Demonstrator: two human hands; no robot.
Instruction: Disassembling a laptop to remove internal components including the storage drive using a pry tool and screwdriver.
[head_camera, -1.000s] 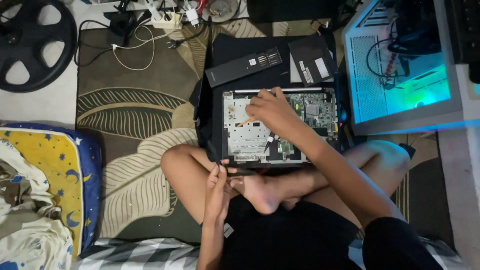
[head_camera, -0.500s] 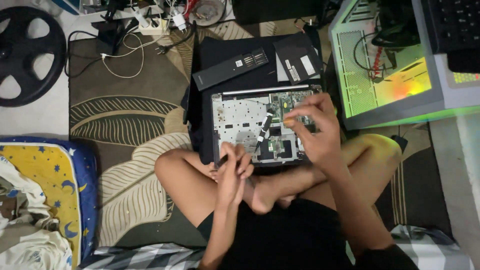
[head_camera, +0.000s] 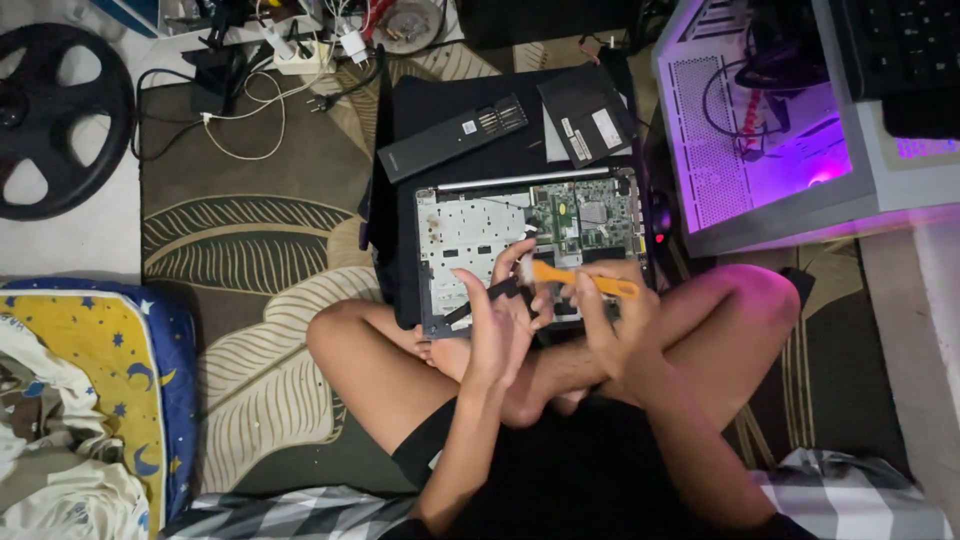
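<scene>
Sitting cross-legged on the patterned rug (head_camera: 250, 250), the person has both hands raised together over the near edge of the opened laptop (head_camera: 500, 240). The right hand (head_camera: 610, 320) is pinching an orange pry tool (head_camera: 585, 280), which lies roughly level and points toward the left hand. The left hand (head_camera: 500, 320) has its fingers curled around a thin dark strip (head_camera: 485, 298) that slants down toward the laptop's near left corner; how tightly it is pinched cannot be told.

Half a second ago the right hand was farther out over the circuit board at the laptop's right side, and no orange tool could be made out in it; now it has drawn back to meet the left hand, which has lifted from beside the knee up to the laptop's edge. The view has also shifted, and the glow of the open computer case (head_camera: 760, 130) at the right has changed from green-yellow to purple. The dark bit case (head_camera: 455, 137) and the black cover (head_camera: 585, 115) lie beyond the laptop as before.
</scene>
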